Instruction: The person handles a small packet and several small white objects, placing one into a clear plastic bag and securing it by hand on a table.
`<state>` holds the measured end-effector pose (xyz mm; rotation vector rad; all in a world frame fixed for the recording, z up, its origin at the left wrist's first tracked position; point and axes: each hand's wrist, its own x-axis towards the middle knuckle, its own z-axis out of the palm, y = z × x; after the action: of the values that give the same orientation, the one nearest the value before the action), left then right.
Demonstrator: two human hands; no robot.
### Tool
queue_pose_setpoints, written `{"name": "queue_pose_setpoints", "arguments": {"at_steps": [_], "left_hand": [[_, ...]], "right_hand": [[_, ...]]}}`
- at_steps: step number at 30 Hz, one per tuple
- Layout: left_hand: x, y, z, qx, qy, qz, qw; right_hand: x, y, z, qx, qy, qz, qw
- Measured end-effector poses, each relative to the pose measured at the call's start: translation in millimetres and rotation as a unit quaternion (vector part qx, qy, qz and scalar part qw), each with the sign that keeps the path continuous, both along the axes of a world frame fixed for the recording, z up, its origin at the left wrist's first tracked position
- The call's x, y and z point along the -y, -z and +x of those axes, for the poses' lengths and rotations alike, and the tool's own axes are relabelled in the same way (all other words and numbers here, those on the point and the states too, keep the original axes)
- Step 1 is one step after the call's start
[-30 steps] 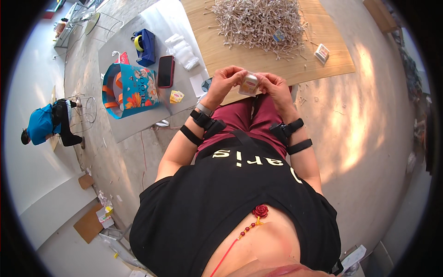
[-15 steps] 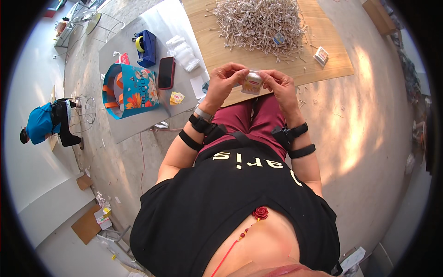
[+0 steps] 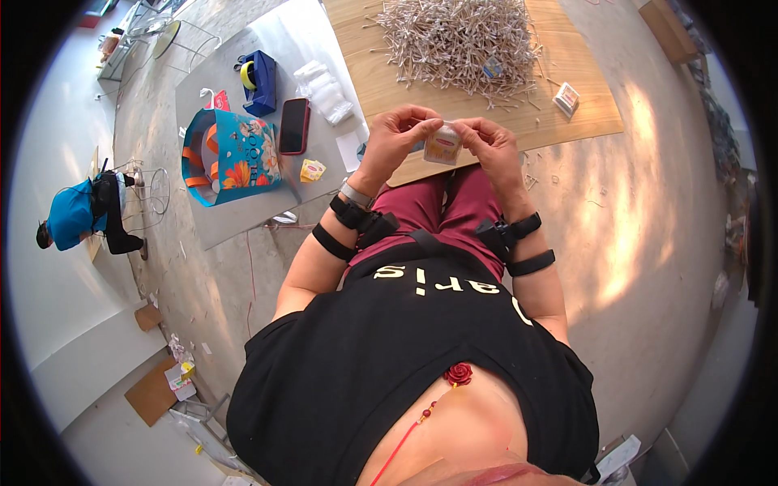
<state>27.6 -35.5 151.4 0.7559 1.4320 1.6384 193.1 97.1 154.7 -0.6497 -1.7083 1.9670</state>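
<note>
One box (image 3: 441,155), red-yellow label (image 3: 445,142) | grip: left hand (image 3: 395,139), right hand (image 3: 492,143) pinching its top | black shirt (image 3: 421,332), pale lettering (image 3: 420,274)

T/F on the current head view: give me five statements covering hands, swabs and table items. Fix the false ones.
1. The left hand and right hand both grip the small labelled box. True.
2. The phone lies inside the floral bag. False: the phone lies on the grey table, beside the floral bag.
3. The swab pile sits on the wooden board. True.
4. The second box rests on top of the swab pile. False: the second box is on the wooden board, right of the pile.
5. The tape dispenser is red. False: it is blue.
</note>
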Motion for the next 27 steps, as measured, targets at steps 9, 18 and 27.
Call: {"name": "queue_pose_setpoints", "arguments": {"at_steps": [9,18,27], "left_hand": [[-0.9,0.3,0.8,-0.021,-0.002,-0.004,1.0],[-1.7,6.1,3.6,-0.056,-0.033,0.012,0.998],[-2.1,5.7,2.0,-0.06,-0.024,-0.018,0.998]], "right_hand": [[-1.9,-3.2,1.6,0.009,-0.006,0.003,1.0],[-1.0,7.6,-0.9,-0.012,0.012,0.02,1.0],[-2.1,11.5,-4.3,0.0,0.022,0.038,0.999]]}}
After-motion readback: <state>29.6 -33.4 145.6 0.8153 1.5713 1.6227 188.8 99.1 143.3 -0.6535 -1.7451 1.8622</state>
